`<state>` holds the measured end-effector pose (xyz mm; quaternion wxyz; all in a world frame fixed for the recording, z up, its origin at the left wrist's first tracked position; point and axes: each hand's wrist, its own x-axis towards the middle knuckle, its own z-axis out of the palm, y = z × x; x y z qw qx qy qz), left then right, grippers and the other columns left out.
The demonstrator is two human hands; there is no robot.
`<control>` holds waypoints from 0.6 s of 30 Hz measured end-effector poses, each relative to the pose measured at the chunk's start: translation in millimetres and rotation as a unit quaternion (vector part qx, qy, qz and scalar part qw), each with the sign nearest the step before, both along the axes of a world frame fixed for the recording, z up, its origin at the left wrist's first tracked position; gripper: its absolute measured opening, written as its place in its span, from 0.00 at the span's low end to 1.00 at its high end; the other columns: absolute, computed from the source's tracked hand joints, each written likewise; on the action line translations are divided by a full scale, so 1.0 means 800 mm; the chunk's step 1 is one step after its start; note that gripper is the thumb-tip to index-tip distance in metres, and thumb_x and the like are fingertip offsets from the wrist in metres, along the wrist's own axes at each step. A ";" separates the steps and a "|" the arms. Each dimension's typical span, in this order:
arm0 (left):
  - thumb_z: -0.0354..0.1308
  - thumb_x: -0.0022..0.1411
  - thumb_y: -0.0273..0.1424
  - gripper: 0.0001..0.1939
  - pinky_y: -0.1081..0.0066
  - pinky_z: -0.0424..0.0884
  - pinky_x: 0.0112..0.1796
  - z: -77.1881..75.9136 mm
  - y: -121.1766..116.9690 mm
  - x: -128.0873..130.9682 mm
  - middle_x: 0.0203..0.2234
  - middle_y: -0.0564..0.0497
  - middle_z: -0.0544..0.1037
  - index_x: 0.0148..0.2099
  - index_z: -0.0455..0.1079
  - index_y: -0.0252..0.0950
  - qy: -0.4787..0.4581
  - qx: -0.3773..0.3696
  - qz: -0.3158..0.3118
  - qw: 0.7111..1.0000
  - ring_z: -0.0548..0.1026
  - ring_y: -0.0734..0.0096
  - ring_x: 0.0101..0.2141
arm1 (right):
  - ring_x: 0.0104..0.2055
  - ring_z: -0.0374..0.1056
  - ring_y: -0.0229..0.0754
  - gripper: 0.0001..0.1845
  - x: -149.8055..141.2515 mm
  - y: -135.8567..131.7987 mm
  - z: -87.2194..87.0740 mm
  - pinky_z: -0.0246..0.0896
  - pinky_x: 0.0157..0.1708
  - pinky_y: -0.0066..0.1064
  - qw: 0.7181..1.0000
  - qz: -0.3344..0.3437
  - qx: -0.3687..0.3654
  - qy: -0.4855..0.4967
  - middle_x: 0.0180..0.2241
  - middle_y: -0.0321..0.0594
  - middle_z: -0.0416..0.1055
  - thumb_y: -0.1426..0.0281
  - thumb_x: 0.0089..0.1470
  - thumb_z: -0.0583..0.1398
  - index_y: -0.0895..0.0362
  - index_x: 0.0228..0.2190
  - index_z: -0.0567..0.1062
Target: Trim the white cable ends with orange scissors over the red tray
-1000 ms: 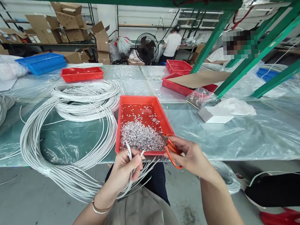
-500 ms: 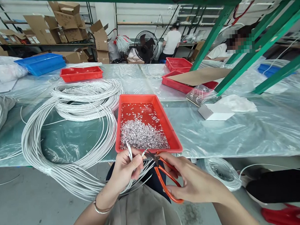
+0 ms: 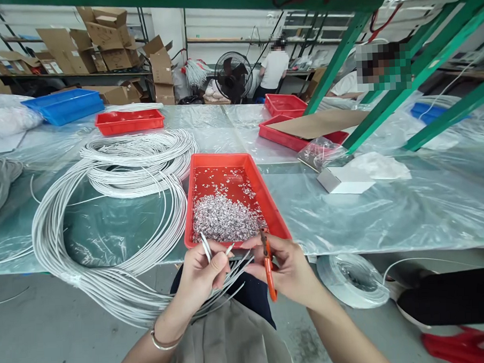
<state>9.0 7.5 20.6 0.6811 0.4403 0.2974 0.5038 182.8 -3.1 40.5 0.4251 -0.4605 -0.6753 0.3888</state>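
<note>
My left hand [image 3: 208, 268] is closed around a white cable [image 3: 206, 246], whose short ends stick up past the thumb and fingers. Orange-handled pliers [image 3: 268, 266] sit in my right hand [image 3: 288, 262], turned upright with the dark jaws at the top. The right thumb and index finger point towards the cable end, a small gap away from it. Just beyond both hands stands a red tray [image 3: 272, 201] with a heap of small shiny metal pieces [image 3: 227, 217]. Loose cable ends run beneath the hands from a large white cable coil [image 3: 51, 227].
More coiled cable [image 3: 141, 178] lies behind the large coil. A white box [image 3: 344, 181] and red trays [image 3: 278, 134] are to the right, near green posts [image 3: 398, 94]. A fan [image 3: 233, 76] and a person in a white shirt [image 3: 275, 67] are at the back.
The pliers have left the cable end and swung upright within my right hand, with the handles brought together. My left hand keeps its hold on the cable.
</note>
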 end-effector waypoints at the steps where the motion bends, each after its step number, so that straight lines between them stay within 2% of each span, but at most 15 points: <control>1: 0.62 0.53 0.40 0.15 0.82 0.50 0.13 -0.001 0.000 0.002 0.14 0.57 0.67 0.29 0.68 0.32 0.022 0.003 0.007 1.000 0.58 0.86 0.11 | 0.18 0.49 0.32 0.10 -0.010 0.000 0.001 0.48 0.17 0.24 0.999 -0.013 0.000 0.046 0.16 0.26 0.55 0.65 0.46 0.65 0.58 0.29 0.72; 3: 0.62 0.52 0.41 0.16 0.81 0.53 0.13 -0.001 -0.002 0.004 0.14 0.57 0.67 0.29 0.67 0.32 0.057 0.009 0.016 0.998 0.60 0.85 0.11 | 0.17 0.46 0.31 0.10 -0.025 0.001 0.002 0.47 0.16 0.23 0.994 -0.041 0.005 0.105 0.15 0.25 0.53 0.66 0.45 0.66 0.58 0.26 0.72; 6: 0.61 0.52 0.43 0.18 0.80 0.55 0.14 0.001 -0.003 0.003 0.16 0.55 0.69 0.29 0.67 0.31 0.084 0.014 0.014 0.996 0.61 0.84 0.12 | 0.17 0.47 0.30 0.09 -0.034 0.004 0.000 0.47 0.17 0.23 0.988 -0.071 0.009 0.140 0.15 0.25 0.54 0.68 0.43 0.67 0.58 0.24 0.72; 12: 0.59 0.55 0.42 0.17 0.81 0.56 0.14 -0.002 -0.002 0.002 0.17 0.56 0.68 0.29 0.66 0.31 0.096 0.040 0.011 0.995 0.61 0.84 0.12 | 0.18 0.50 0.31 0.10 -0.027 0.006 -0.006 0.49 0.17 0.23 0.990 -0.075 0.000 0.118 0.15 0.28 0.57 0.67 0.43 0.67 0.58 0.21 0.72; 18: 0.60 0.56 0.39 0.14 0.81 0.58 0.16 -0.004 -0.001 0.001 0.19 0.56 0.68 0.31 0.67 0.32 0.108 0.049 0.016 0.993 0.63 0.84 0.14 | 0.17 0.50 0.31 0.09 -0.029 0.008 -0.011 0.49 0.17 0.23 0.989 -0.073 0.009 0.131 0.16 0.28 0.58 0.67 0.43 0.67 0.58 0.23 0.73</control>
